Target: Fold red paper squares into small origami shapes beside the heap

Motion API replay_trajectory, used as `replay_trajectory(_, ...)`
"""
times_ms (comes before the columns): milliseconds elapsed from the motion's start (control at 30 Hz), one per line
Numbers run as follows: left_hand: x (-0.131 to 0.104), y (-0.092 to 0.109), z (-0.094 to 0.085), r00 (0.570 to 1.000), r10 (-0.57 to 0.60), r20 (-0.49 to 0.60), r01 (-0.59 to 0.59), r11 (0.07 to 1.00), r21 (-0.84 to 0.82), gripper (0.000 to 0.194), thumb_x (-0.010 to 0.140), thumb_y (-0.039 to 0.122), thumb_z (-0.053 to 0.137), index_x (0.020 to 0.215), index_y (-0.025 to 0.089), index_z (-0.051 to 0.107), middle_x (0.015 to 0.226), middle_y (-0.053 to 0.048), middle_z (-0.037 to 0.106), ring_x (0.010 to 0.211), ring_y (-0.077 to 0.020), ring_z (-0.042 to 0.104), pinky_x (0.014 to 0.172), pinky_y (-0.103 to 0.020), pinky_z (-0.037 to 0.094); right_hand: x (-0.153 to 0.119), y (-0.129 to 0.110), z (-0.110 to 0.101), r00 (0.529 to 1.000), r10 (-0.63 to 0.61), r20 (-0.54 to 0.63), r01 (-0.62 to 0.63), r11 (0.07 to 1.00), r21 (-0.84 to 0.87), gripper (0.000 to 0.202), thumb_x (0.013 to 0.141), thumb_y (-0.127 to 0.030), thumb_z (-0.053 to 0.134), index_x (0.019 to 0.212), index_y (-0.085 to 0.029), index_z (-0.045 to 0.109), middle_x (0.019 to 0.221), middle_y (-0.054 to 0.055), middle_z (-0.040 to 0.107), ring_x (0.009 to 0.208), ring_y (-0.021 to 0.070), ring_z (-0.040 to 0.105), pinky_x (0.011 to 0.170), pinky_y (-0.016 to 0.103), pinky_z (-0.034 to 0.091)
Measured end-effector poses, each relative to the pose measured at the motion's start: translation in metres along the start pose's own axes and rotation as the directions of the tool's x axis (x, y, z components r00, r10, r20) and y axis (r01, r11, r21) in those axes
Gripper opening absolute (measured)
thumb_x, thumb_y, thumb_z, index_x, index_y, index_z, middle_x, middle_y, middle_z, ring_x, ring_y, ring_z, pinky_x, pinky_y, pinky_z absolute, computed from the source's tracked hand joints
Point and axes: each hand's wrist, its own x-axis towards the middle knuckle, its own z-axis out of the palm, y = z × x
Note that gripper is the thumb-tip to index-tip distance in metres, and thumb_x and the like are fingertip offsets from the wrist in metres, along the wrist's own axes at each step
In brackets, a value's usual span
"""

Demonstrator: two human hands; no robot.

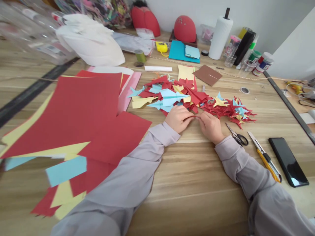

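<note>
Both hands meet above the wooden table, their fingertips pinched on a small strip of red paper (194,116). My left hand (178,118) is closed on its left end, and my right hand (210,126) is closed on its right end; most of the paper is hidden by the fingers. Just beyond the hands lies a heap of folded paper planes (169,97) in red, blue and yellow. To the right of it spreads a pile of small pointed folded paper pieces (226,107) in the same colours. Scissors (237,135) rest beside my right wrist.
Large red paper sheets (91,101) and cut scraps cover the left side. A yellow utility knife (265,159) and a phone (288,162) lie at the right. Along the back stand a white bottle (220,37), a tape measure (161,47) and blue paper (177,50).
</note>
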Motion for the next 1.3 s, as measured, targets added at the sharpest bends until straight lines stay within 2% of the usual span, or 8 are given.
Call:
replay_trajectory(133,0.000,0.000,0.000,0.979,-0.127,-0.158,0.103,0.983,-0.152,0.014,0.080,0.028,0.062,0.074,0.018,0.069,0.070,-0.005,0.071,0.066,-0.0160,0.060,0.066,-0.032,0.047,0.000,0.002,0.002,0.998,0.053,-0.020,-0.051,0.996,0.066,0.022,0.091,-0.027,0.044,0.095,-0.020,0.064,0.089,0.007,0.069,0.084,0.0173,0.062,0.073,0.025,0.046)
replay_trajectory(433,0.001,0.002,-0.004,0.955,-0.245,-0.165,0.199,0.948,-0.250,0.012,0.077,0.027,0.065,0.069,0.019,0.070,0.068,-0.005,0.070,0.066,-0.0164,0.060,0.066,-0.032,0.051,0.000,0.005,0.005,0.996,0.080,-0.030,-0.077,0.993,0.086,0.018,0.089,-0.025,0.048,0.086,-0.020,0.065,0.086,0.007,0.070,0.081,0.0191,0.064,0.071,0.028,0.047)
replay_trajectory(600,0.000,0.002,-0.003,0.946,-0.274,-0.174,0.225,0.939,-0.261,0.012,0.076,0.028,0.066,0.069,0.019,0.071,0.068,-0.005,0.070,0.065,-0.0163,0.060,0.065,-0.032,0.051,0.000,0.007,0.007,0.987,0.144,-0.074,-0.137,0.986,0.092,0.017,0.086,-0.029,0.054,0.077,-0.019,0.064,0.075,0.006,0.069,0.070,0.0191,0.062,0.063,0.027,0.045)
replay_trajectory(700,0.000,0.001,-0.004,0.942,-0.292,-0.167,0.242,0.934,-0.263,0.012,0.075,0.028,0.066,0.069,0.019,0.071,0.068,-0.005,0.070,0.065,-0.0165,0.061,0.064,-0.032,0.051,0.001,0.008,0.006,0.986,0.147,-0.077,-0.138,0.984,0.111,0.016,0.085,-0.029,0.055,0.076,-0.019,0.065,0.074,0.005,0.068,0.067,0.0185,0.062,0.062,0.027,0.044)
replay_trajectory(867,0.000,-0.001,-0.005,0.952,-0.273,-0.138,0.229,0.935,-0.269,0.012,0.075,0.027,0.067,0.070,0.018,0.071,0.067,-0.006,0.069,0.066,-0.0168,0.061,0.065,-0.032,0.052,0.001,0.009,0.005,0.996,0.085,-0.039,-0.081,0.991,0.104,0.016,0.086,-0.024,0.051,0.079,-0.018,0.065,0.077,0.006,0.068,0.072,0.0188,0.062,0.065,0.027,0.045)
replay_trajectory(1033,0.000,-0.003,-0.006,0.948,-0.300,-0.110,0.259,0.923,-0.284,0.011,0.074,0.027,0.067,0.070,0.018,0.071,0.068,-0.005,0.069,0.066,-0.0164,0.062,0.065,-0.031,0.052,0.001,0.010,0.005,0.993,0.112,-0.033,-0.106,0.981,0.162,0.015,0.086,-0.026,0.053,0.081,-0.020,0.066,0.080,0.005,0.070,0.074,0.0181,0.063,0.067,0.027,0.046)
replay_trajectory(1300,-0.001,-0.011,-0.011,0.945,-0.327,0.019,0.312,0.883,-0.351,0.013,0.073,0.030,0.068,0.070,0.017,0.072,0.071,-0.006,0.070,0.065,-0.0159,0.063,0.064,-0.029,0.052,0.002,0.011,0.004,0.995,0.089,0.039,-0.094,0.981,0.170,0.015,0.084,-0.025,0.055,0.074,-0.020,0.066,0.074,0.004,0.068,0.068,0.0164,0.062,0.063,0.025,0.044)
